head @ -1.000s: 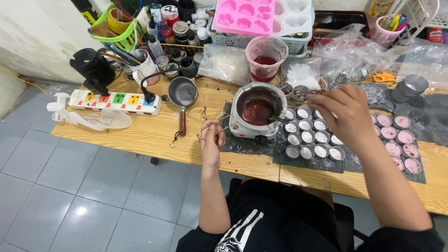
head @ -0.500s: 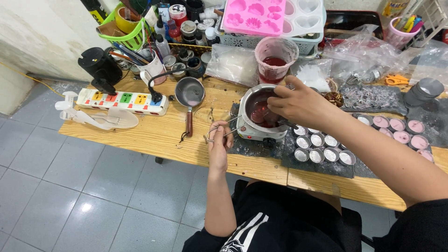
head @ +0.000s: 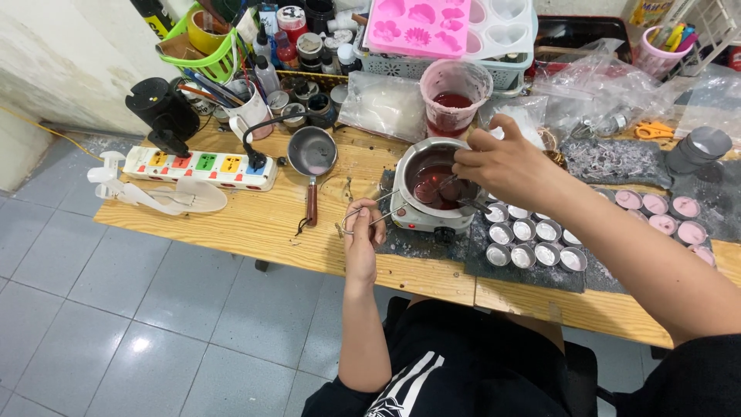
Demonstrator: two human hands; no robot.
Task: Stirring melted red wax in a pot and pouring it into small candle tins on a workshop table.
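While the wooden table (head: 255,224) carries everything, the landmark is the metal melting pot (head: 432,184) of dark red liquid on its small hotplate. Left of the pot lie a white power strip (head: 202,166) and a small saucepan (head: 311,152) with a brown handle. Behind the pot stands a pink-stained plastic cup (head: 455,94). Right of the pot sit rows of small round tins (head: 532,241) on a dark mat. Over the pot's right rim, the right hand (head: 502,164) has its fingers pinched together on a thin tool dipping into the liquid. Just front-left of the pot, the left hand (head: 361,232) is clamped on metal tongs (head: 370,216) that reach toward the pot's wall.
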